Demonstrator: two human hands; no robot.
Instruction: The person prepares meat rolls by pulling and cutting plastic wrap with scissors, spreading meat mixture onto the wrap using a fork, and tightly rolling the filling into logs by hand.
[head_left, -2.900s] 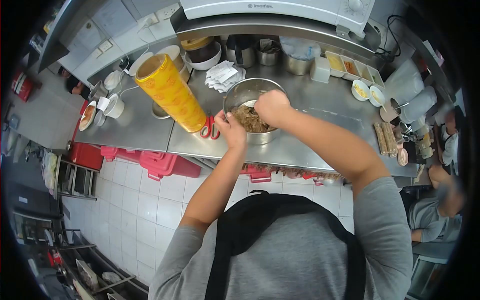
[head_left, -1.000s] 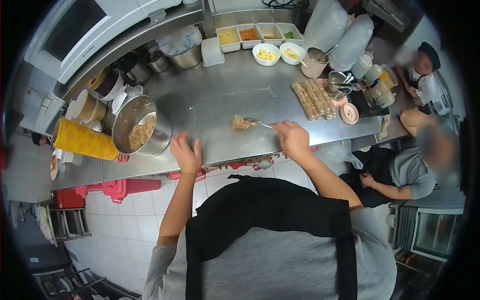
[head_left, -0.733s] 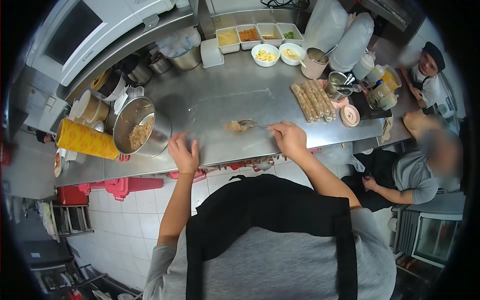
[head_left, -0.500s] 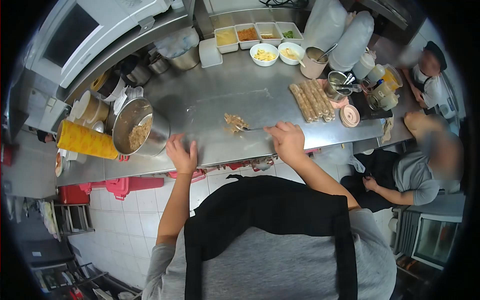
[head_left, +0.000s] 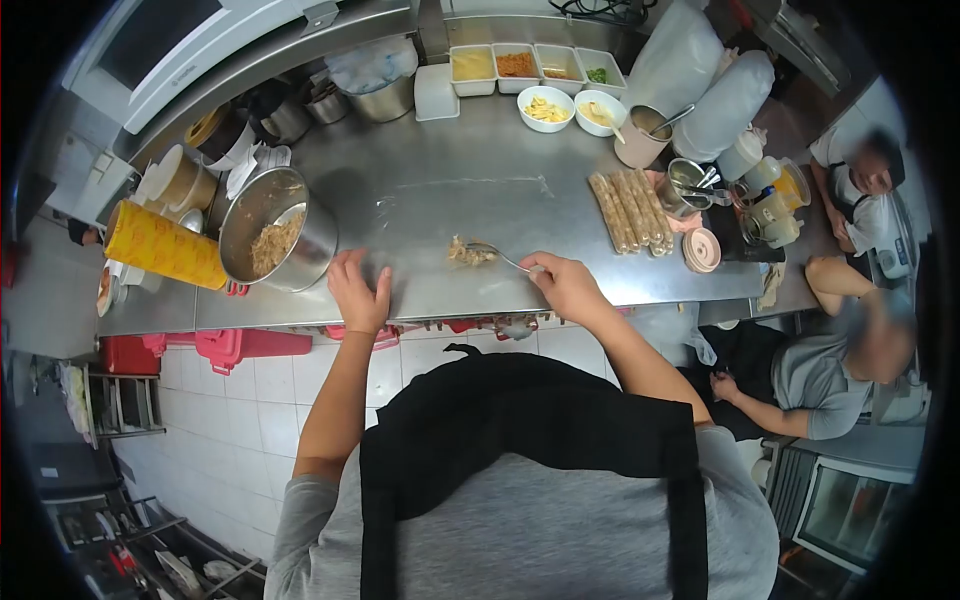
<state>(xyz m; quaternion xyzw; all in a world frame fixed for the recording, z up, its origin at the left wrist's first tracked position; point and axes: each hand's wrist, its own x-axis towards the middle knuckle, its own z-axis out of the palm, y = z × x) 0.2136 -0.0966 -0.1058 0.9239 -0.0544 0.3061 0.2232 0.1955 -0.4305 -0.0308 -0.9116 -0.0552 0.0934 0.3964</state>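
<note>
Stainless steel makes the counter (head_left: 420, 200) and also the pot (head_left: 320, 240), which holds a brownish mixture (head_left: 273, 248). To the right of the pot, a small portion (head_left: 462, 253) of similar mixture lies on the counter; whether clear film is under it, I cannot tell. Farther right from the pot, the right hand (head_left: 566, 287) is closed on the handle of a spoon (head_left: 502, 257), whose tip is at the portion. The left hand (head_left: 359, 293), just right of the pot, holds nothing and is apart from the other. Wrapped rolls (head_left: 630, 211) lie well to the pot's right. The step seems to be placing or spreading the portion; it calls, I judge, for a low, gentle spoon.
</note>
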